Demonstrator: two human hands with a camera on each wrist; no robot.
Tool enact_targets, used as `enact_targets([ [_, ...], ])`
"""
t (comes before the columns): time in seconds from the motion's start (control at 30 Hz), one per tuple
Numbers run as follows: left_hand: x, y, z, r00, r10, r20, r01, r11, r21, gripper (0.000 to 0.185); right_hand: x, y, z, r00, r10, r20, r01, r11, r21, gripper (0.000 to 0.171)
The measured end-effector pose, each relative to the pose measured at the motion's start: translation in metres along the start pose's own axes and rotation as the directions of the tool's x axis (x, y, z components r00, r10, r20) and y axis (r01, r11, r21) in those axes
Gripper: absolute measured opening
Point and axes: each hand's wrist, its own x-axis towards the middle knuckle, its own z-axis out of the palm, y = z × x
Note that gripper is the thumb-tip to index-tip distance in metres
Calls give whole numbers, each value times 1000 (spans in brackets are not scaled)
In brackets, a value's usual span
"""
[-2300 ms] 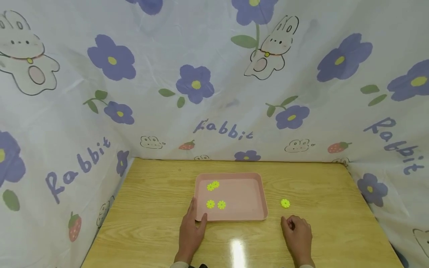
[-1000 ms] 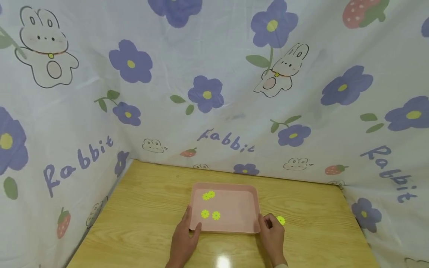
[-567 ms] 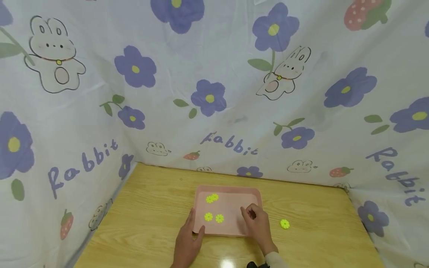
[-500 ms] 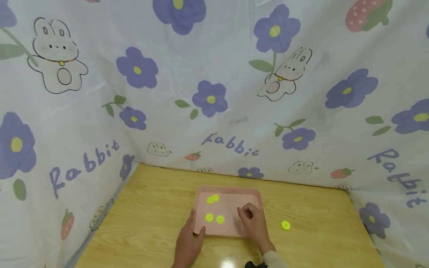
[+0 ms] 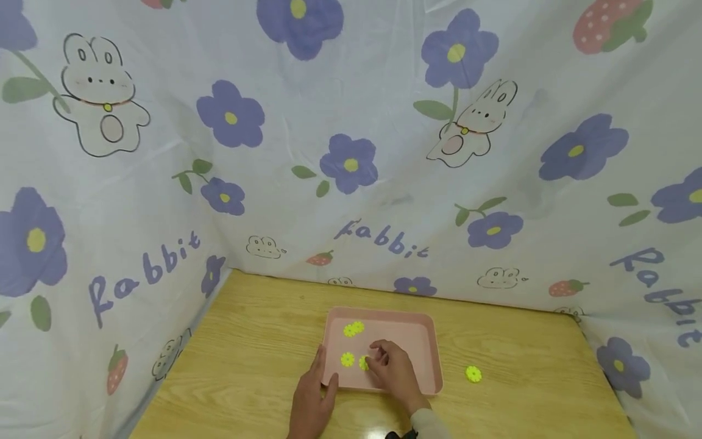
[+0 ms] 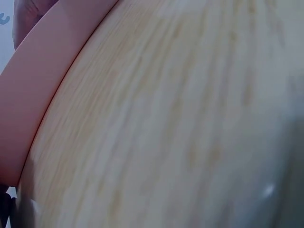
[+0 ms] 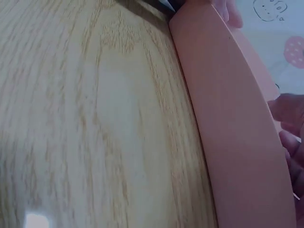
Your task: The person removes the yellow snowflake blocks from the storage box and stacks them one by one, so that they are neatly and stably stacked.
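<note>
The straight-fingered left hand (image 5: 312, 399) is bracing a pink, rectangular, plastic-looking tray (image 5: 424, 350); the half-curled right hand (image 5: 397, 372), hold unclear, is part-covering a yellow flower-shaped piece (image 5: 362, 364), apparently needing a pinch.

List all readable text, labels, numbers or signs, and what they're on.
"Rabbit": printed cloth, left side
"Rabbit": printed cloth, back, first letter misshapen
"Rabbit": printed cloth, right side
Unreadable: blue mark at the left wrist view's upper left edge, cut off.
No text visible on the pink tray or yellow flower pieces.
</note>
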Motion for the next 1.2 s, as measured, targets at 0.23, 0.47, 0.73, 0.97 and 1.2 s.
enact_targets([
  [0.23, 0, 0, -1, 998, 46, -39, -45, 999, 28, 61, 1, 1, 5, 990, 86, 115, -81, 995, -52, 43],
  [0.47, 1, 2, -4, 999, 22, -28, -22, 1000, 11, 61, 4, 2, 4, 978, 108, 176, -96, 992, -75, 37],
  [0.73, 1, 5, -4, 1000, -21, 19, 21, 1000, -18, 62, 4, 0, 1, 979, 111, 172, -96, 991, -89, 26],
  [0.97, 2, 6, -5, 999, -29, 23, 29, 1000, -10, 62, 4, 2, 2, 982, 87, 166, -75, 994, -76, 25],
  [1.2, 2, 7, -6, 998, -53, 35, 53, 998, -17, 61, 2, 4, 3, 980, 91, 175, -81, 995, -61, 31],
])
